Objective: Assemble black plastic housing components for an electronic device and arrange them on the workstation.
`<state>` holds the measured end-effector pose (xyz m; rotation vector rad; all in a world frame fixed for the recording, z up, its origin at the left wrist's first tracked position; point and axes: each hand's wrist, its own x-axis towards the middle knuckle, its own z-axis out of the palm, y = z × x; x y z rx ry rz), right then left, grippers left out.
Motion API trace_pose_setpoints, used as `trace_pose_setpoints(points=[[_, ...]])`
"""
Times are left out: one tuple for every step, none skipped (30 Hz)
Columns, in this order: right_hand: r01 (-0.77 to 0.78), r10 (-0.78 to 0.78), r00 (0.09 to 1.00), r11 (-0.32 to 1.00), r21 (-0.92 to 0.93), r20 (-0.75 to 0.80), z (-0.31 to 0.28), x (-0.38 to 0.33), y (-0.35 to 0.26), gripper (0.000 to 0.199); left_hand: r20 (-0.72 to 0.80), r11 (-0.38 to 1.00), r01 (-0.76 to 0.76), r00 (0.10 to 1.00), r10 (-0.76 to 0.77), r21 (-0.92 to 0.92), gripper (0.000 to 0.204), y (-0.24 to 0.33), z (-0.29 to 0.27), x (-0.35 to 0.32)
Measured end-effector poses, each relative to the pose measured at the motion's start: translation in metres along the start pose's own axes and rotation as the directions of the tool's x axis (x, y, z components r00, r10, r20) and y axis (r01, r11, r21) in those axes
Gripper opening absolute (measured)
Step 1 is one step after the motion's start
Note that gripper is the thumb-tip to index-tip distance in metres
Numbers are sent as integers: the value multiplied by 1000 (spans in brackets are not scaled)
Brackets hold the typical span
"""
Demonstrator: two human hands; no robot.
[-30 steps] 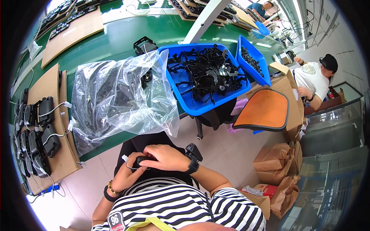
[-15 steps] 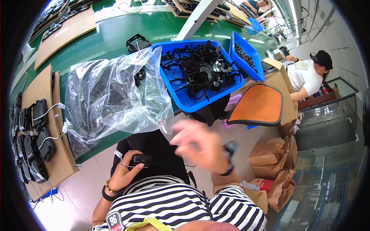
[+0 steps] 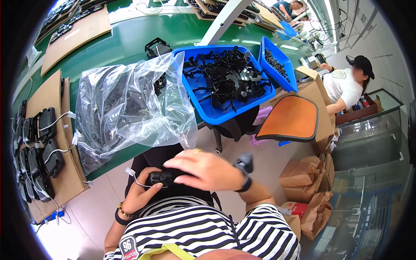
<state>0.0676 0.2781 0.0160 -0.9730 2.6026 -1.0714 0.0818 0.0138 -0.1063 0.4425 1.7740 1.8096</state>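
Note:
Above my lap, my left hand (image 3: 138,194) is closed round a small black plastic device (image 3: 159,178). A white cable with a white connector (image 3: 130,171) comes out of it beside my fingers. My right hand (image 3: 209,170), slightly blurred, is stretched out just right of the device. Its fingers are extended over the device's right end, and I cannot tell whether they touch it. No object shows in the right hand. A clear plastic bag (image 3: 130,112) with dark parts under or inside it lies on the green table (image 3: 130,39) ahead.
A blue bin (image 3: 221,119) of black brackets stands on the table, with a smaller blue bin (image 3: 288,82) of small black parts beside it. Similar black devices with cables lie on cardboard (image 3: 65,182) at left. An orange chair (image 3: 288,119), paper bags (image 3: 303,171) and a person (image 3: 346,84) are at right.
My right hand has moved left and down, from above my right thigh to the device. My left hand keeps its hold on the device in about the same place.

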Motion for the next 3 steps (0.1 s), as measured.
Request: trace_pose_setpoints(points=[[2, -7, 997, 998, 62, 75, 22, 3, 9, 41, 27, 1000, -11, 1000, 11, 2, 40, 1, -2, -1], [17, -28, 995, 993, 117, 93, 39, 3, 17, 42, 55, 1000, -21, 998, 21, 3, 41, 3, -4, -2], [34, -55, 992, 984, 173, 115, 47, 5, 21, 43, 76, 1000, -31, 997, 31, 3, 42, 3, -4, -3]])
